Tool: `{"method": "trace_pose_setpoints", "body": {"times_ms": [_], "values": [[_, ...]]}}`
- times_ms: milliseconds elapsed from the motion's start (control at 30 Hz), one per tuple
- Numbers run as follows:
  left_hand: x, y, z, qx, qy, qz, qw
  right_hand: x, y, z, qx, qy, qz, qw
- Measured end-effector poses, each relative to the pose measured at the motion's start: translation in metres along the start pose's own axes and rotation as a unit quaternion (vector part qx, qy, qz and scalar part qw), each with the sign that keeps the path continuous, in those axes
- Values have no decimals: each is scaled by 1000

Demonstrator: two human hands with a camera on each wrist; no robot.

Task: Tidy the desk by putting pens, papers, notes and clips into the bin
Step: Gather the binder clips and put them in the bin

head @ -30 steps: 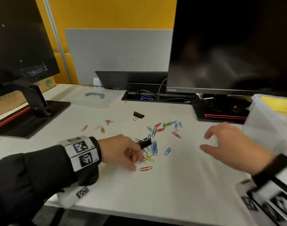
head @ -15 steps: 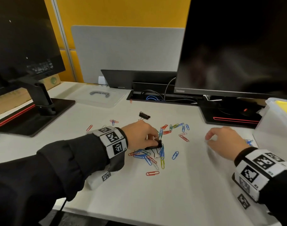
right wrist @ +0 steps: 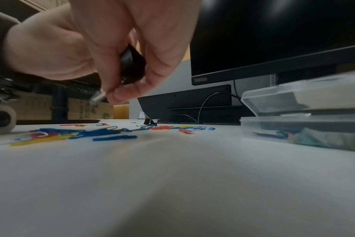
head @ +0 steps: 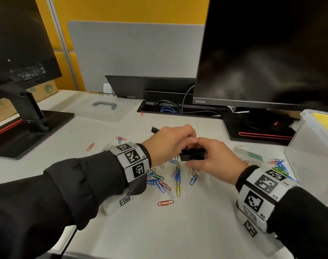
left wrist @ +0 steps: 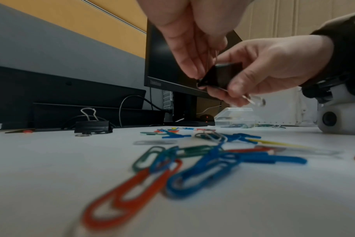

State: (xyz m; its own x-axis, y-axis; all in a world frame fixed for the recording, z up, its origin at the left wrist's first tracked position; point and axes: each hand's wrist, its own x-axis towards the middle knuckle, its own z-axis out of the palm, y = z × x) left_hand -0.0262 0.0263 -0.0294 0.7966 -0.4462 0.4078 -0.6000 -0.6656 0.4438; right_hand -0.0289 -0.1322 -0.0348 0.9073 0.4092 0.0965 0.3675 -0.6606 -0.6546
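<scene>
Both hands meet above the desk's middle on one black binder clip (head: 192,154). My left hand (head: 170,142) pinches its top from the left, and my right hand (head: 213,157) grips its body and wire handle from the right. The left wrist view shows the clip (left wrist: 217,75) lifted off the desk between the fingers; the right wrist view shows it (right wrist: 132,62) in my right hand's pinch. Several coloured paper clips (head: 175,179) lie scattered under and around the hands. A second black binder clip (left wrist: 92,126) stands further back. The clear bin (head: 314,146), with yellow paper inside, is at the right edge.
A monitor (head: 267,53) stands behind right and another monitor with its base (head: 28,126) at left. A clear lid (head: 101,107) lies at the back. A small clear box (head: 248,153) and more clips (head: 279,164) sit beside the bin. A cable slot (head: 178,109) runs behind.
My left hand has lifted the black binder clip off the desk. The right hand has moved left from near the bin and taken hold of the same clip.
</scene>
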Motion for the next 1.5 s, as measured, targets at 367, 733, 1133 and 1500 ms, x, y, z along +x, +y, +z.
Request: {"method": "trace_pose_setpoints", "body": {"times_ms": [367,733,1133,1500], "values": [[9,1,3,-158,89,-105,978,-1,-2,2,-24,17,-53,998],[7,5,-2,-125,112,-120,978,0,-2,-1,20,72,-79,994],[4,4,1,-22,-64,-69,995,-1,2,-3,-11,45,-125,991],[1,6,3,-26,-83,-26,996,5,18,-1,-120,95,-48,987]]}}
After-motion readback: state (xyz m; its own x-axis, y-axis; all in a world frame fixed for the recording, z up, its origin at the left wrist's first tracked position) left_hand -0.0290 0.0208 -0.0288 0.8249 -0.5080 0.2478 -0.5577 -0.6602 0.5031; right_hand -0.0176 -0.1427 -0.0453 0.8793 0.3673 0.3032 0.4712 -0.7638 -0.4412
